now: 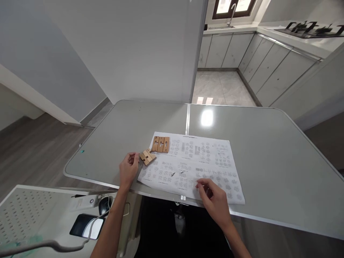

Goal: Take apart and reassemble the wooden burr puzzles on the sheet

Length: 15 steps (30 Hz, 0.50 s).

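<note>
My left hand (129, 167) is closed at the left corner of a small group of notched wooden puzzle pieces (147, 157), its thumb and fingertips at their edge. These pieces sit at an angle over the left edge of a printed instruction sheet (188, 172). Just above them, more flat wooden puzzle pieces (160, 144) lie side by side on the sheet, with slots and dark marks on them. My right hand (212, 195) rests over the lower right part of the sheet. Its fingers are curled with thumb and index close together, and nothing shows in them.
The grey folding table (255, 150) has a metal seam down its middle. At lower left, a white stand (29, 204) carries a phone (87, 226), a cable and a white box (84, 202). A small green bit (82, 151) lies near the table's left edge. A wall rises behind.
</note>
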### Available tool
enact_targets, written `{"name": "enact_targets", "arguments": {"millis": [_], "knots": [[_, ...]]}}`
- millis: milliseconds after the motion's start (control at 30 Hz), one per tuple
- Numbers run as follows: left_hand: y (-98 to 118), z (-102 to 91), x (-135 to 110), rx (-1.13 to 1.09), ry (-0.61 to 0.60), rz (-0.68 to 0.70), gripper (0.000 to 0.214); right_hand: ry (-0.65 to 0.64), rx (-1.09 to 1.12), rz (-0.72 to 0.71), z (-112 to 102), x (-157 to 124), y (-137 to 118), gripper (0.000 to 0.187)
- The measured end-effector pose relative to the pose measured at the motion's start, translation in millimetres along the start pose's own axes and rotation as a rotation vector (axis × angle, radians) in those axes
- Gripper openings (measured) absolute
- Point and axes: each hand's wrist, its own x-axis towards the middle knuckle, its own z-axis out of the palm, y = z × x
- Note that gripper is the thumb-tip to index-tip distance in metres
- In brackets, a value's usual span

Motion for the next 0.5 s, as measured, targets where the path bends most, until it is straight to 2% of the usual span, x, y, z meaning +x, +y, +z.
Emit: {"name": "enact_targets", "arguments": {"millis": [167,500], "knots": [[-3.6,0.1,0.5,0.001,-0.032,0.016,0.034,0.057,-0.055,-0.008,6.0,-0.1,1.7,0.027],[-3.0,2.4,1.0,-0.005,-0.019,0.020,0.036,0.059,-0.055,-0.053,4.6,1.2,6.5,0.025]]}}
